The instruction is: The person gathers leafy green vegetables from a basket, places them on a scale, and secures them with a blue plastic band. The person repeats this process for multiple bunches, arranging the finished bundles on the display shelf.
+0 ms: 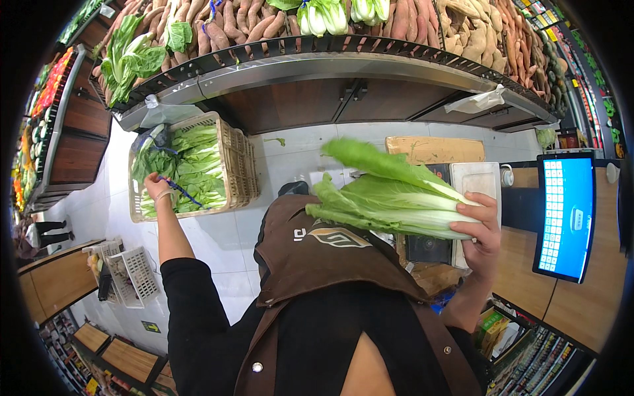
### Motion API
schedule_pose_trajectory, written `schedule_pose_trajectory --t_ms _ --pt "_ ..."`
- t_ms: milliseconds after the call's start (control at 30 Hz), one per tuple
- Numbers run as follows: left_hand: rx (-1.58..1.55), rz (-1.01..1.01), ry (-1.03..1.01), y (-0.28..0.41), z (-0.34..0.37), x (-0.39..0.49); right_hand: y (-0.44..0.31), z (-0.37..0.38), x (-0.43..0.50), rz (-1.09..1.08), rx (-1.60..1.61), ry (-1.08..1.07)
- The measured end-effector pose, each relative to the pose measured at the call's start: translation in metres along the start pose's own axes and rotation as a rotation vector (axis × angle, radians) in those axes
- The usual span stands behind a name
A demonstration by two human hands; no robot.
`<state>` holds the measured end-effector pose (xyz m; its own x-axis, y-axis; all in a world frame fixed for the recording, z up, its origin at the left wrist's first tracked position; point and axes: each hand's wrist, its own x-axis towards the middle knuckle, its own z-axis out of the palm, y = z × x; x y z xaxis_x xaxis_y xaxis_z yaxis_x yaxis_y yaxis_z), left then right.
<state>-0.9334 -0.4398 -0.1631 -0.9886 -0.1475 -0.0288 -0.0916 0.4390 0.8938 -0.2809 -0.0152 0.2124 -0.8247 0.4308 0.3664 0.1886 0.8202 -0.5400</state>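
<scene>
My right hand (480, 222) grips a head of long-leaved green cabbage (396, 203) by its pale stalk end. Its leaves point left across the front of my brown apron, and the top leaf is blurred. At the left, my left hand (158, 188) is over a beige plastic crate (240, 168), its fingers closed on a blue tie strip (185, 193). More leafy greens (198, 158) lie in rows inside that crate. Another blue strip (166, 148) crosses darker leaves and a dark bag at the crate's back left corner.
Ahead runs a produce stand with a metal edge (307, 67), bearing sweet potatoes (237, 22) and greens (131, 62). To the right are a white scale-like plate (475, 173), a cardboard box (436, 150) and a lit screen (564, 218). White baskets (133, 277) stand behind left; a person (44, 232) is farther off.
</scene>
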Motion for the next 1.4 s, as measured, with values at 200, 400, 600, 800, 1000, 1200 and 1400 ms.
schedule_pose_trajectory --t_ms 200,400,600,800,1000,1200,1400 --pt "0.056 0.066 -0.048 -0.005 -0.001 -0.007 -0.009 0.01 0.001 -0.042 -0.2 0.009" --pt "0.123 0.16 -0.158 0.069 0.006 -0.035 -0.009 0.027 0.007 -0.135 -0.197 0.166" --pt "-0.17 0.646 -0.969 0.279 0.044 -0.253 -0.007 0.07 0.036 -0.248 -0.111 0.08" --pt "-0.455 0.947 -1.373 0.378 0.083 -0.384 -0.013 0.109 0.058 -0.21 0.144 0.021" --pt "-0.46 0.606 -1.407 0.367 0.095 -0.407 -0.031 0.152 0.047 0.22 1.1 0.086" --pt "-0.586 0.635 -1.065 0.346 0.101 -0.418 -0.04 0.178 0.034 0.326 1.492 0.117" --pt "-0.492 1.148 -0.722 0.373 0.108 -0.395 -0.035 0.162 0.06 0.216 0.752 -0.015"
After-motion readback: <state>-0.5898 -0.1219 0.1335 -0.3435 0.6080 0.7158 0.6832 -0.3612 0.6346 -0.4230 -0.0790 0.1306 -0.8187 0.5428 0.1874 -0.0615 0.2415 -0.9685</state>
